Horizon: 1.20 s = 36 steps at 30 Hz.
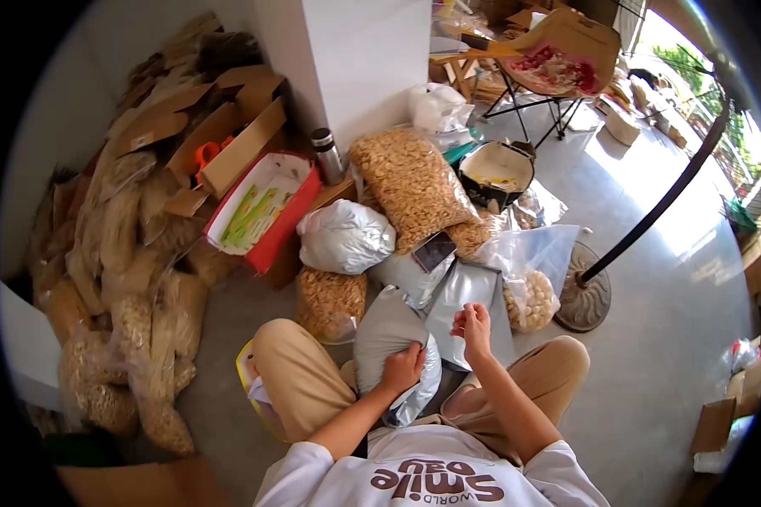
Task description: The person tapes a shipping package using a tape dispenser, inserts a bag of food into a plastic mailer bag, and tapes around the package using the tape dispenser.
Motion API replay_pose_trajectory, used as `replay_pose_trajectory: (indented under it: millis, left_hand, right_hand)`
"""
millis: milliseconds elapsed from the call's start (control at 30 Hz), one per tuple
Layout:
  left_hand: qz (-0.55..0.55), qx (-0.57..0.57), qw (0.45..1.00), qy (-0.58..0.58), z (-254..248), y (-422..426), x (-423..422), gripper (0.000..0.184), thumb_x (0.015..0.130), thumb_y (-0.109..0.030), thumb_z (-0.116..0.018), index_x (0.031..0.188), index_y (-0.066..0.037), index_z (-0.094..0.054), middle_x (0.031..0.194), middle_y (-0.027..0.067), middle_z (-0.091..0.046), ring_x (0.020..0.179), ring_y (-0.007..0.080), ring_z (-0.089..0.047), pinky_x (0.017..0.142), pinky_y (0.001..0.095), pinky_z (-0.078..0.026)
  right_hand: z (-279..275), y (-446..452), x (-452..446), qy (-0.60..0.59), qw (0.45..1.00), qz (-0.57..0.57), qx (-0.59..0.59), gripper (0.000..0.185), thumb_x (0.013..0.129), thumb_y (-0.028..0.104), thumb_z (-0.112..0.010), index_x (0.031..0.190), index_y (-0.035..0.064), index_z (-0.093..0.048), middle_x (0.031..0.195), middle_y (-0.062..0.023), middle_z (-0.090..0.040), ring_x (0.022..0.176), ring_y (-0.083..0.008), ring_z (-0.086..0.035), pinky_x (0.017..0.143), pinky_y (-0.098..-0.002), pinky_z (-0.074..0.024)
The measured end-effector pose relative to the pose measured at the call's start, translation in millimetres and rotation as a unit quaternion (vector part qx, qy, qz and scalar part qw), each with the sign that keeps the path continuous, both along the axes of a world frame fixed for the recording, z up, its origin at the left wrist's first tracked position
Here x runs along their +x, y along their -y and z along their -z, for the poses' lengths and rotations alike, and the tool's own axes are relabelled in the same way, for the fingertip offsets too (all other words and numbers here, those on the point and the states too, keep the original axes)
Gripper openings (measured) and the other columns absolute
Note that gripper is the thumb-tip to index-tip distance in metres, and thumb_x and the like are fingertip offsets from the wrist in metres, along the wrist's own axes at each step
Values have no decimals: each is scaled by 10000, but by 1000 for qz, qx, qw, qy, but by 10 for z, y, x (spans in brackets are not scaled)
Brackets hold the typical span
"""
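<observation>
A stuffed grey plastic mailing bag [389, 334] stands between my legs, bulging and creased. My left hand [404, 368] is closed on its right side, fingers curled into the plastic. Raised to the right of it, my right hand [472, 324] has its fingers pinched together; whatever they hold, if anything, is too small to make out. Below that hand lies a flat silver-grey mailing bag [465, 296]. Just beyond, a dark phone [434, 252] rests on another grey package [410, 279].
Ahead are a silver-wrapped bundle [347, 237], a large clear bag of dried slices [410, 177], a red box [287, 220] and a steel flask [326, 155]. Filled bags [127, 296] heap up at left. At right stands a pole on a round base [583, 296].
</observation>
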State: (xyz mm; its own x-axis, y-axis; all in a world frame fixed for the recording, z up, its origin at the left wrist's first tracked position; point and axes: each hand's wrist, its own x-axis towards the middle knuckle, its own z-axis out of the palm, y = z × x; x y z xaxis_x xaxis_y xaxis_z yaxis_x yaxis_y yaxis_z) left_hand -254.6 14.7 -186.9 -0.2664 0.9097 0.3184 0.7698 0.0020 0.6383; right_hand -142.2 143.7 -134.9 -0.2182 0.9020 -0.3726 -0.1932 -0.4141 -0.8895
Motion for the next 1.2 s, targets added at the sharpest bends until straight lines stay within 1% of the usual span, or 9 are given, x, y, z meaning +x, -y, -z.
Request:
replay_pose_trajectory:
  millis: [67, 167, 233, 367, 467, 533, 633, 867, 1200]
  left_hand:
    - [0, 2, 1000, 7, -23, 0, 23, 185, 864, -258, -487, 840, -75, -479, 535, 140, -551, 466, 334, -550, 425, 441, -433]
    - [3, 8, 1000, -12, -27, -18, 32, 183, 864, -254, -486, 845, -73, -478, 534, 134, -552, 463, 327, -550, 425, 433, -437]
    - [0, -17, 999, -34, -48, -16, 38, 178, 864, -248, -485, 841, -72, -476, 540, 134, -555, 465, 326, -550, 425, 431, -438]
    - [2, -25, 1000, -10, -29, -33, 55, 179, 850, -243, -518, 841, -67, -487, 540, 147, -543, 478, 335, -547, 429, 442, -426]
    - [6, -22, 1000, -12, -99, -9, 51, 174, 852, -240, -514, 826, -71, -483, 527, 149, -532, 480, 343, -543, 426, 444, -423]
    - [24, -29, 999, -27, -153, -2, 58, 164, 859, -218, -491, 800, -67, -463, 544, 138, -550, 484, 327, -557, 437, 426, -444]
    - [49, -3, 999, -4, -119, -49, 151, 159, 857, -200, -493, 780, -66, -457, 565, 145, -558, 491, 328, -560, 438, 424, -446]
    - [80, -3, 996, -32, -102, -90, 165, 165, 853, -185, -499, 752, -64, -451, 572, 121, -564, 477, 297, -566, 424, 389, -454]
    - [95, -19, 991, -93, -102, -58, 151, 154, 833, -200, -535, 746, -83, -483, 598, 97, -558, 483, 266, -564, 427, 363, -446]
  right_hand:
    - [47, 21, -10, 35, 998, -50, 9, 119, 895, 176, -481, 926, 61, -472, 679, -41, -526, 560, -113, -513, 458, -232, -434]
    - [-106, 84, -203, 170, 957, -116, 202, 196, 873, 198, -516, 973, 39, -460, 661, -42, -513, 529, -129, -503, 457, -272, -414]
    - [-527, 200, -325, 304, 852, -164, 393, 398, 796, 275, -619, 1034, 4, -453, 658, -80, -533, 573, -220, -549, 567, -343, -448]
    - [-540, 171, -530, 355, 791, -98, 489, 422, 704, 319, -696, 939, 6, -538, 617, -100, -550, 592, -278, -560, 573, -371, -440]
    - [-17, -140, -530, 374, 822, -99, 418, 327, 634, 275, -746, 737, 10, -585, 573, -79, -546, 504, -257, -504, 540, -343, -427]
    - [131, -284, -450, 438, 849, -146, 257, 316, 621, 258, -750, 561, 7, -569, 567, -97, -570, 516, -244, -518, 540, -337, -425]
    - [484, -343, -382, 429, 878, -165, 131, 318, 612, 264, -761, 575, 7, -576, 585, -109, -581, 518, -229, -525, 533, -339, -419]
    - [917, -386, -488, 453, 861, -208, 100, 314, 628, 304, -770, 603, 37, -606, 602, -95, -589, 588, -197, -563, 568, -340, -443]
    - [873, -414, -486, 367, 882, -273, -113, 306, 641, 302, -762, 638, 42, -600, 617, -83, -581, 495, -176, -525, 434, -353, -405]
